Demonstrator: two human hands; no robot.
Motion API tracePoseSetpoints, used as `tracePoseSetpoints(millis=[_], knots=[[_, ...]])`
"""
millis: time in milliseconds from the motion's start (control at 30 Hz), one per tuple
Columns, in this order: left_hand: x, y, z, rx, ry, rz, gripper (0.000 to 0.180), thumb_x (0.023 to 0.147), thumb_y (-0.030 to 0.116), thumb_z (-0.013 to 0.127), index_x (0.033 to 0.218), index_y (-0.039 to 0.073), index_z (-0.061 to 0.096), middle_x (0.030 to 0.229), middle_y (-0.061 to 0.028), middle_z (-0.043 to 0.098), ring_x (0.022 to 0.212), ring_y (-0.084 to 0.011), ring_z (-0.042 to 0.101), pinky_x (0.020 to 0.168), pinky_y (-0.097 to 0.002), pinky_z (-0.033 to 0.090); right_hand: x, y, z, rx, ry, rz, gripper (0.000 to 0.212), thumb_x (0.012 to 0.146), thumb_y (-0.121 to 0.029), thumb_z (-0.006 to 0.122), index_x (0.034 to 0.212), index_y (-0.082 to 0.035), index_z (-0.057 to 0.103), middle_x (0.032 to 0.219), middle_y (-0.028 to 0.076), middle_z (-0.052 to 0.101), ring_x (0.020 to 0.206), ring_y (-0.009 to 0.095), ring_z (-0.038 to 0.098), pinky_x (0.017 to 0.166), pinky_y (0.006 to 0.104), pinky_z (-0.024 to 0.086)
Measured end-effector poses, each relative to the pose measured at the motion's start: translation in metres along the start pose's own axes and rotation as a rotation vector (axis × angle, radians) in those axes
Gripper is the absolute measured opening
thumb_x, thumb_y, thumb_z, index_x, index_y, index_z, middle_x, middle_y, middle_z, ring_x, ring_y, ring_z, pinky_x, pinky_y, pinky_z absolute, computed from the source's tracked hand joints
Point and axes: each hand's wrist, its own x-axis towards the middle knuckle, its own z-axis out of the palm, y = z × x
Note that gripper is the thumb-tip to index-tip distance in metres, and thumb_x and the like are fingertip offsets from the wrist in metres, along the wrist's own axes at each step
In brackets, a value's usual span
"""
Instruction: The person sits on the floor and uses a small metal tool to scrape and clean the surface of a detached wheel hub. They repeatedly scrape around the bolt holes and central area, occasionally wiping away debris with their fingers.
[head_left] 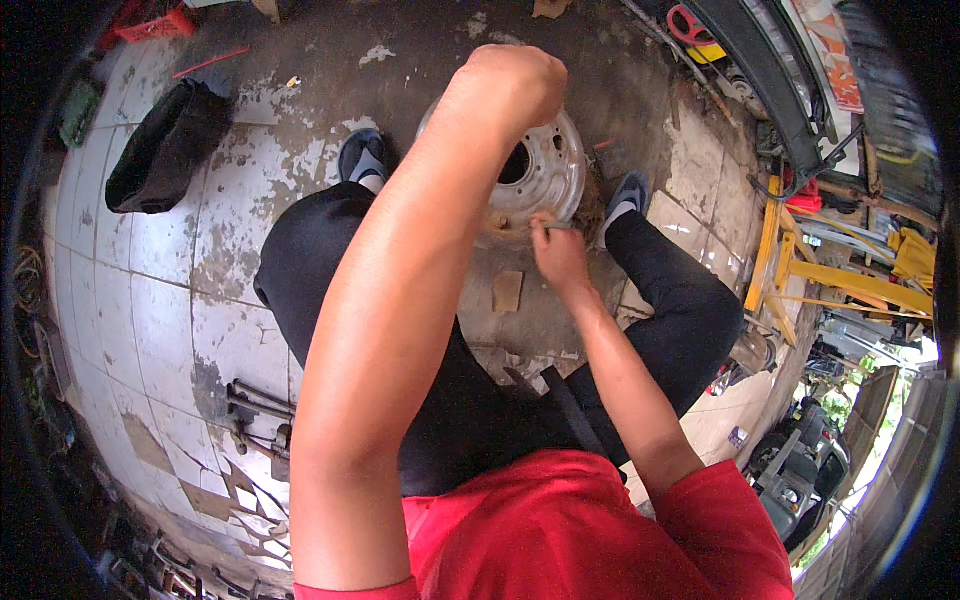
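A silver-grey steel wheel rim point(566, 165) lies on the stained floor between my feet, with a dark round hole at its centre. My left hand point(522, 82) is above the rim's far side, fingers curled closed. My left forearm covers much of the rim, and whatever that hand grips is hidden. By the rim's near edge, my right hand point(562, 258) is closed, its fingertips pinched together. Something small and greyish shows at those fingertips, too small to name. A flat brown piece point(507, 291) resembling cardboard lies on the floor nearer to me.
A black bag-like container point(165, 150) lies at the left, near a thin red stick point(212, 62). Metal tools point(262, 405) rest left of my leg. A yellow frame point(775, 250) and cluttered parts line the right side. A red crate point(155, 25) sits far left.
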Motion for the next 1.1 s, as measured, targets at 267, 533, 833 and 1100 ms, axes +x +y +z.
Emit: tracePoseSetpoints(millis=[267,533,833,1100], knots=[[0.0,-0.007,0.004,0.005,-0.005,0.069,0.033,0.086,0.033,0.063,0.106,0.007,0.066,0.102,-0.0193,0.067,0.098,-0.0363,0.064,0.081,-0.0455,0.053,0.007,0.015,-0.019,0.072,-0.101,0.12,0.025,0.091,-0.024,0.055,0.101,-0.005,0.065,0.095,0.021,0.066,0.09,0.041,0.062,0.078,0.0459,0.049],[-0.001,-0.008,0.003,0.001,0.023,0.066,0.035,0.087,0.033,0.062,0.105,0.005,0.067,0.104,-0.0191,0.067,0.099,-0.0353,0.064,0.082,-0.0447,0.053,-0.003,-0.018,0.002,0.232,-0.05,0.01,0.023,0.091,-0.023,0.056,0.102,-0.005,0.065,0.096,0.021,0.066,0.091,0.039,0.063,0.077,0.0451,0.049],[-0.005,-0.005,-0.002,-0.014,0.023,0.006,0.028,0.08,0.019,0.064,0.106,0.01,0.07,0.108,-0.0131,0.067,0.1,-0.0304,0.065,0.084,-0.0408,0.054,0.003,0.023,0.001,0.28,0.023,0.232,0.023,0.092,-0.022,0.055,0.1,-0.004,0.066,0.091,0.02,0.067,0.087,0.037,0.065,0.075,0.0435,0.049],[-0.002,0.001,-0.001,-0.012,-0.001,-0.009,0.03,0.076,0.015,0.067,0.106,0.013,0.071,0.109,-0.0105,0.068,0.101,-0.0284,0.066,0.084,-0.0392,0.054,-0.006,-0.002,0.002,0.272,-0.01,0.115,0.022,0.091,-0.021,0.057,0.1,-0.003,0.065,0.09,0.018,0.067,0.087,0.033,0.065,0.076,0.0395,0.049]])
